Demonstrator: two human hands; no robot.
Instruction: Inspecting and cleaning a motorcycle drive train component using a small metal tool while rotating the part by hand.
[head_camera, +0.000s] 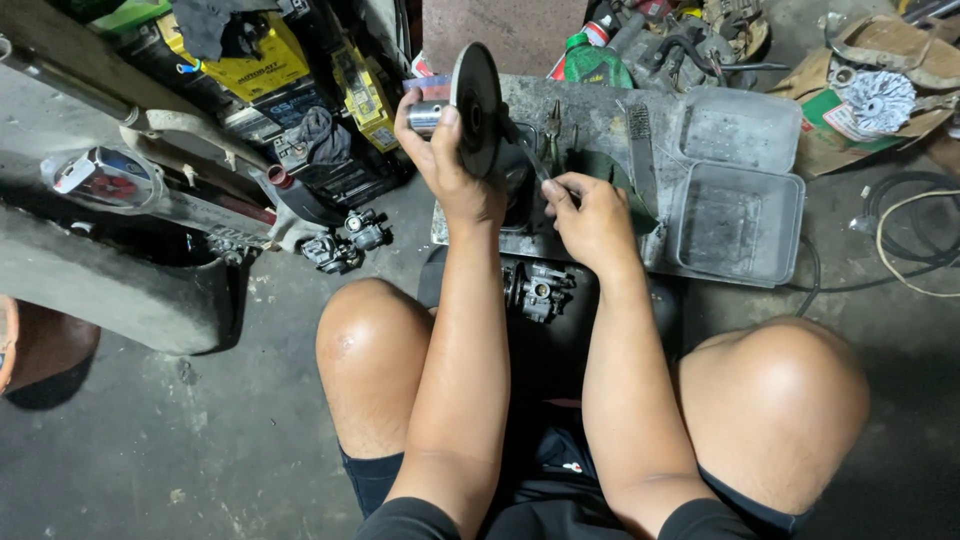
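My left hand (445, 160) is raised over the metal tray and grips a round dark disc-shaped part with a shiny metal hub (470, 105), held on edge. My right hand (590, 220) rests on the grimy flat metal tray (600, 120) and pinches a thin dark tool (535, 165) whose tip points toward the disc part. A carburetor (538, 290) lies on the floor between my knees, just below both hands.
Two grey plastic tubs (735, 215) sit on the tray's right side, with pliers (553, 125) and a wire brush (640, 150) beside them. Yellow batteries (265, 60), a green bottle (590, 62), cables (910, 240) and motorcycle parts crowd the concrete floor.
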